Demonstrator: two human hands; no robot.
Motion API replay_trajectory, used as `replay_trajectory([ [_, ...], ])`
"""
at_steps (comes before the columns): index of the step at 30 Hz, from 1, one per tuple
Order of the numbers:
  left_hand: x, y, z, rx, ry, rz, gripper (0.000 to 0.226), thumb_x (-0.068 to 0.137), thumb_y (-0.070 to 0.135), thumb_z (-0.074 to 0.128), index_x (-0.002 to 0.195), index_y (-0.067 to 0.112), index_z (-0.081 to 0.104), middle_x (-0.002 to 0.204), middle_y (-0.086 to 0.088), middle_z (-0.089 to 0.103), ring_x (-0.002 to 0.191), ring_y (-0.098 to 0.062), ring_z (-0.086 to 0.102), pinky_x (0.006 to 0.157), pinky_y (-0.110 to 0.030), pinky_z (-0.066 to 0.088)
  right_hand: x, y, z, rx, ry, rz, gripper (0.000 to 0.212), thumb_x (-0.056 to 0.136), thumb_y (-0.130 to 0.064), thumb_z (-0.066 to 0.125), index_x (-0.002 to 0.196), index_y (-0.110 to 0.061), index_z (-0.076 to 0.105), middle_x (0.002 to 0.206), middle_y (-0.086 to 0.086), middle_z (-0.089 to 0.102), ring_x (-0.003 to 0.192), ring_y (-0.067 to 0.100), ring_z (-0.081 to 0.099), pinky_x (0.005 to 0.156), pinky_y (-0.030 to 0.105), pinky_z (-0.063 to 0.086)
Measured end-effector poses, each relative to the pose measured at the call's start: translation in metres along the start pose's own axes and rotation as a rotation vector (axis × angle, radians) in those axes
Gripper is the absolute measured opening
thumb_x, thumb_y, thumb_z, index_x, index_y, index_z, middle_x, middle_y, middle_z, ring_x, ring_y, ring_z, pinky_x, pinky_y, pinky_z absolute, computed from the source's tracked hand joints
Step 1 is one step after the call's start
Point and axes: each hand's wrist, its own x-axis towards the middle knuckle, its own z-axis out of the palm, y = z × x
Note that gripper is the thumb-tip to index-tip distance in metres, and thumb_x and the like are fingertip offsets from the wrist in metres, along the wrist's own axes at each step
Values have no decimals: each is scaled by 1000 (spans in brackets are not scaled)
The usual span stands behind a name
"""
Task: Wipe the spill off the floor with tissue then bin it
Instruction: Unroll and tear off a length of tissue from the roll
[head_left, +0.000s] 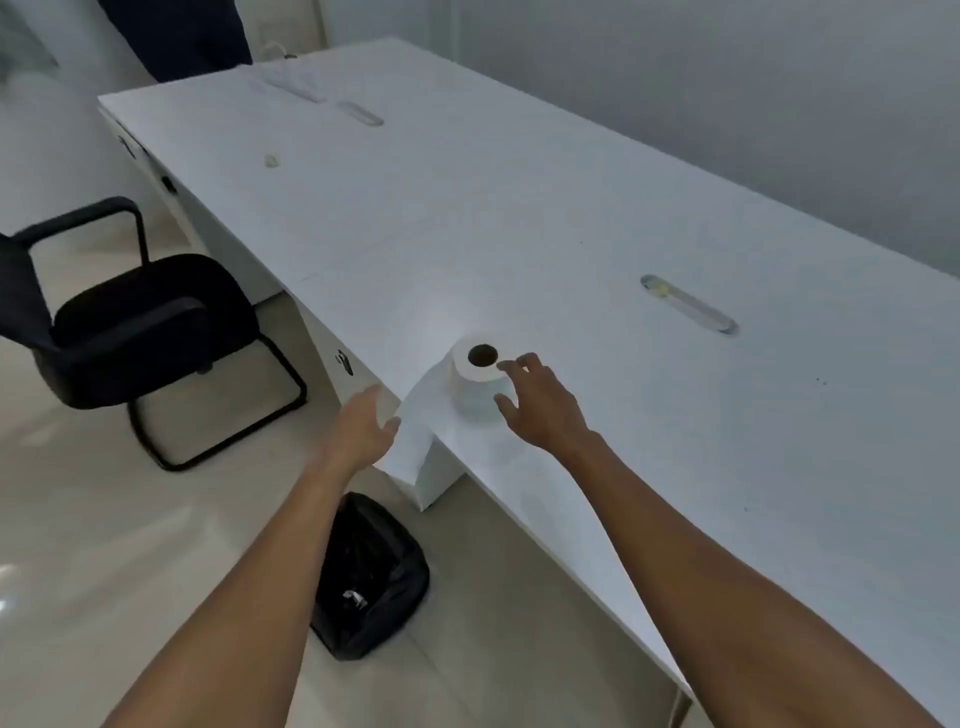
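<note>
Black chair (140, 332) stands on the floor, far left. Left grip (363, 431) released, fingers at the tissue sheet (415, 447) that hangs over the surface (571, 234) edge. Black-bagged bin (371, 577) on the floor below. Tissue roll (478, 382) upright near that edge. Right grip (540, 405) released, fingers spread at the roll's side.

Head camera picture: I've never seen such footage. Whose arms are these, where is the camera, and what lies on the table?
No machine here: a person wears the camera on the head, so you look down along their bare arms. On the table stands a tissue roll, its loose tail hanging over the edge. The right hand reaches the roll with spread fingers; the left hand is at the tail, whether pinching it I cannot tell. On the floor: a black bin and a chair.
</note>
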Motion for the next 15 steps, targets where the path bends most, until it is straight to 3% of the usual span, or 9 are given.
replay_trajectory([
  [5,27,-5,37,-153,104,-100,68,95,32,68,152,6,40,152,-13,50,138,-31,49,106,-40,44,55,3,27,-84,-110,-120,53,94,-36,64,139,-15,48,145,2,43,106,29,61,78,38,51],
  [7,31,-6,50,-201,99,-116,46,92,30,72,131,7,60,128,-10,66,117,-29,63,81,-32,50,63,11,37,-122,-152,-109,53,94,-38,63,138,-14,50,144,3,47,106,29,62,81,38,51],
  [8,31,-7,55,-202,116,-111,29,91,28,73,112,9,67,109,-6,70,100,-26,67,66,-28,47,63,15,39,-128,-148,-99,50,94,-38,63,137,-13,52,142,4,50,107,30,63,82,39,52],
  [9,30,-10,59,-183,131,-110,16,91,25,73,93,11,66,89,-2,68,82,-21,66,56,-25,40,63,18,42,-118,-121,-92,46,95,-36,62,134,-13,54,137,5,54,106,30,63,83,39,52],
  [11,22,-14,63,-144,178,-136,20,91,18,69,75,12,60,67,3,57,58,-12,51,48,-25,31,58,20,42,-99,-73,-89,37,96,-32,61,127,-12,59,129,6,60,103,30,64,80,38,51],
  [15,-3,-18,57,-134,224,-132,26,89,12,59,64,11,52,57,-2,45,50,-15,37,47,-26,25,35,17,28,-28,17,-85,29,97,-26,62,120,-10,63,123,5,64,99,31,65,74,36,50],
])
